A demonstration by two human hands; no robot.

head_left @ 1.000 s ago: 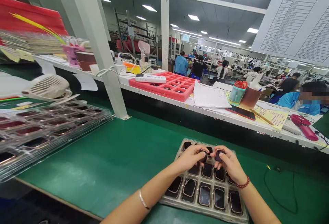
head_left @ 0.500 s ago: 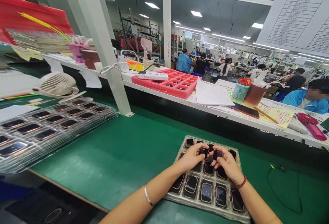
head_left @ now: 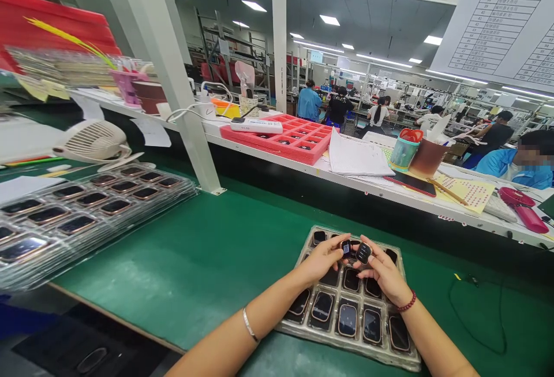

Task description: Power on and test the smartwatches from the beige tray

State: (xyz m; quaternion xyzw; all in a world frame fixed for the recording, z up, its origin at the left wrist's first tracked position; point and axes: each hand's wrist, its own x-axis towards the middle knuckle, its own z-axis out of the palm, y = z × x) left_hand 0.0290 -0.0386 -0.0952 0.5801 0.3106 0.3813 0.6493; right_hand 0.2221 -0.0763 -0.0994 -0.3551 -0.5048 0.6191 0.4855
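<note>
My left hand (head_left: 324,260) pinches a smartwatch body (head_left: 345,248) without a strap; its lit screen shows what looks like a QR code. Close beside it, my right hand (head_left: 386,277) grips a second smartwatch body (head_left: 363,253), tilted, with a few light lines on its dark screen. Both watches are held above the far part of a clear plastic tray (head_left: 392,359). Dark-screened watches with copper-coloured frames, such as one watch (head_left: 347,320), lie in the tray's pockets. My hands hide some of the far pockets.
Stacked clear trays (head_left: 142,215) of similar watches stand at the left on the green bench (head_left: 194,261), by a beige fan (head_left: 93,141). A white post (head_left: 190,105) rises beyond. The shelf (head_left: 277,160) carries a red foam tray (head_left: 303,155), papers and cups. A thin cable (head_left: 476,331) lies right.
Both watches have turned a little in my fingers. The left screen now shows a code-like pattern and the right one several light lines. My arms have hardly moved.
</note>
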